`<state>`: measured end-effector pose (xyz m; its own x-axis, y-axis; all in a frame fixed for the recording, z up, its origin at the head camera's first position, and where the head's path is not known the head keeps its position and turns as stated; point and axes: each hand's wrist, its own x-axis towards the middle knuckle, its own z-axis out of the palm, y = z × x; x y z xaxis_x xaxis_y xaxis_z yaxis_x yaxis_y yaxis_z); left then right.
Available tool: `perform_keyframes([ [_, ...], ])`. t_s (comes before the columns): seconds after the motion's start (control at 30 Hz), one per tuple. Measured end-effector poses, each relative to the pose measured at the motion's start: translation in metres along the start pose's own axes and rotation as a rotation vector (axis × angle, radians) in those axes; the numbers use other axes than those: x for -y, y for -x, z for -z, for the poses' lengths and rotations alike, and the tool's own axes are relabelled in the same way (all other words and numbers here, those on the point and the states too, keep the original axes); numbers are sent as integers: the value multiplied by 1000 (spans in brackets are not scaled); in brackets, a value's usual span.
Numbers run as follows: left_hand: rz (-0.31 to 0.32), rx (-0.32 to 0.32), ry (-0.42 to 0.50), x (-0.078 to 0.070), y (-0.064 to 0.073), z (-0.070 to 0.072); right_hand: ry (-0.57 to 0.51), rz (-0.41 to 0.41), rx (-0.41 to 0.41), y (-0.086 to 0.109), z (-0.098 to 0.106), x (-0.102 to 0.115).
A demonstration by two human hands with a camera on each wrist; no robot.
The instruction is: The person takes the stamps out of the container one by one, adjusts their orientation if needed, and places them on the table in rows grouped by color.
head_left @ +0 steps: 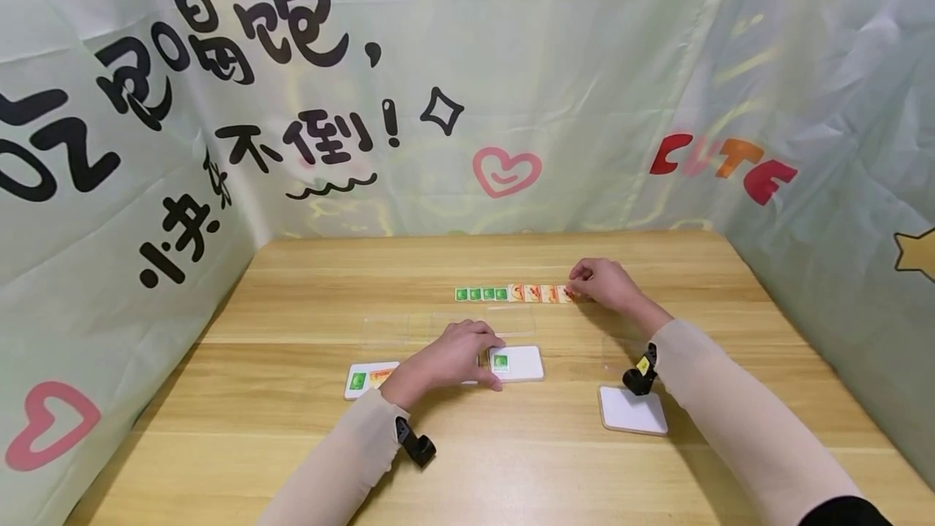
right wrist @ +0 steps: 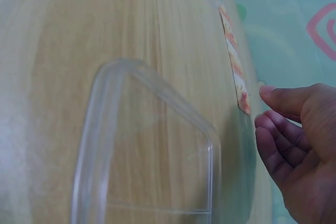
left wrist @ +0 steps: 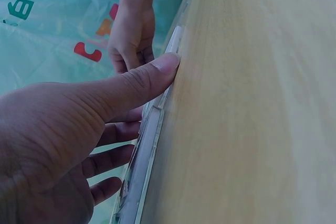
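A row of small picture tiles lies across the table, green tiles [head_left: 482, 294] at its left and orange tiles [head_left: 533, 293] at its right. My right hand [head_left: 605, 281] is at the row's right end, its fingertips partly covering the last tile in the head view. In the right wrist view that hand's thumb and loosely bent fingers stand apart, nothing visible between them. My left hand [head_left: 453, 355] spans a white card [head_left: 524, 364], thumb at the near edge and forefinger at the far edge. A green tile [head_left: 500, 363] lies on this card's left part.
Another white card [head_left: 353, 381] with green and orange tiles lies left of my left hand, partly behind the wrist. A plain white card [head_left: 632, 411] lies below my right wrist. Clear plastic trays [right wrist: 157, 145] stand on the table. A printed cloth [head_left: 584, 63] hangs around it.
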<state>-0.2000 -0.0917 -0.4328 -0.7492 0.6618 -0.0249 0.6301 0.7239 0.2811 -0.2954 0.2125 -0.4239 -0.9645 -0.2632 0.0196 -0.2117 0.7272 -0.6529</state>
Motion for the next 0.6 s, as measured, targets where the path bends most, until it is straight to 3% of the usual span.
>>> perform_keyframes([
  [0.6, 1, -1, -7, 1, 0, -2, -29, 69, -25, 15, -3, 19],
])
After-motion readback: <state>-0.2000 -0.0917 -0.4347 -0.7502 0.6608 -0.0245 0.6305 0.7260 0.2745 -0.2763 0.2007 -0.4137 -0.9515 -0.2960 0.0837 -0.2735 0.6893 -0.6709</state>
